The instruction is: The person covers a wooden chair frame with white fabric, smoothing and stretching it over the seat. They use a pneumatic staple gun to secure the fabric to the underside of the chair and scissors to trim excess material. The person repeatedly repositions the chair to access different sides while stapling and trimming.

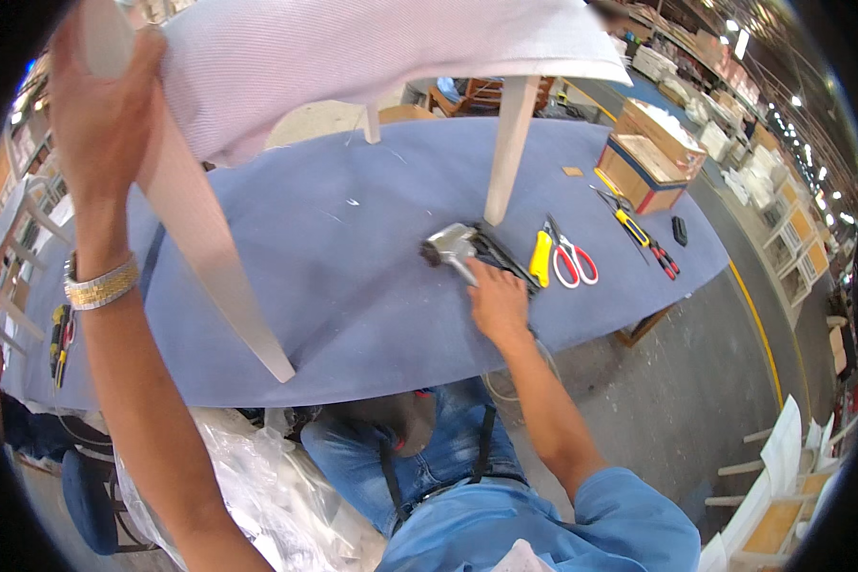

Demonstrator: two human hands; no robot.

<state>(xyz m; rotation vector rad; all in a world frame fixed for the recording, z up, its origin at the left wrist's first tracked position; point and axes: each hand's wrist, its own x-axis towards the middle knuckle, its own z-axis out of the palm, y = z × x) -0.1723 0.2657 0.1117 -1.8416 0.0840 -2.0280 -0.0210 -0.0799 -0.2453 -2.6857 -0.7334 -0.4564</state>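
Blue tabletop is partly hidden by a white chair, cut off at the top. One chair leg is gripped by the left hand. A metal staple gun, mid-tabletop, is touched by the half-closed right hand.

I'm standing in a furniture workshop, a big factory hall by the look of it. A long tabletop padded in blue cloth stretches before me, strewn with a staple gun, red-handled scissors, a yellow cutter and pliers. An upholstered chair with bare wooden legs sits on it. Unfinished chair frames wait at right, open wooden boxes beyond, ceiling lights overhead, concrete floor with a yellow line.
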